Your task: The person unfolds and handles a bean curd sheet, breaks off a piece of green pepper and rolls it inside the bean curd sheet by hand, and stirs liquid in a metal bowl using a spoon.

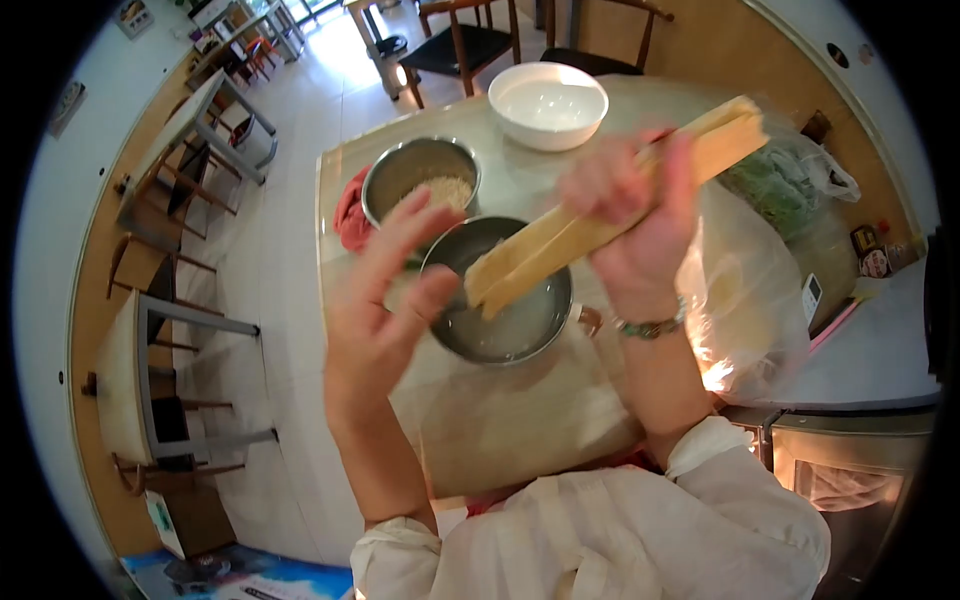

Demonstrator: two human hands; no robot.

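Observation:
My right hand [640,215] is closed around the middle of a long, tan, folded leaf-like bundle [530,260]; its exact kind is unclear. It slants from upper right down to lower left, its lower end over a metal bowl [505,355] with cloudy liquid in it. My left hand [385,310] is open and blurred, fingers apart, just left of that bowl and the bundle's lower end. Nothing shows in its grasp. Beyond the left fingers stands a second metal bowl [395,175] containing pale grains [445,190].
A white bowl [548,110] sits at the table's far side. Red cloth [353,215] lies beside the grain bowl. To the right are a plastic bag of greens [770,185], clear plastic sheeting [760,290] and small jars [870,250]. Chairs [460,50] stand beyond the table.

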